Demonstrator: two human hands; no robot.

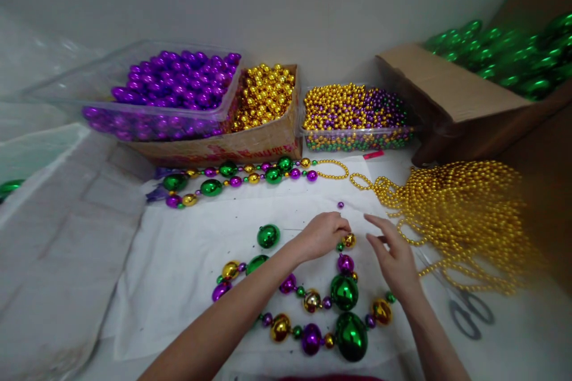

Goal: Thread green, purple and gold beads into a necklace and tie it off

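Note:
My left hand (pixel 325 234) is closed in a pinch at the upper end of a bead strand (pixel 344 293), beside a gold bead. A thin string end (pixel 292 229) shows to the left of that hand. My right hand (pixel 395 259) is just right of the gold bead, thumb and forefinger apart, with nothing visible between them. The strand, of large and small green, purple and gold beads, curves across the white cloth (pixel 179 286); my left forearm hides part of it. A loose green ball (pixel 268 236) lies left of my hands, and a small purple bead (pixel 340 205) lies beyond them.
Another beaded necklace (pixel 232 178) lies behind. Along the wall stand a tub of purple beads (pixel 179 80), a box of gold beads (pixel 267 95), a tray of small mixed beads (pixel 353 113) and a carton (pixel 456 80). Gold bead chains (pixel 469 214) and scissors (pixel 471 312) are right.

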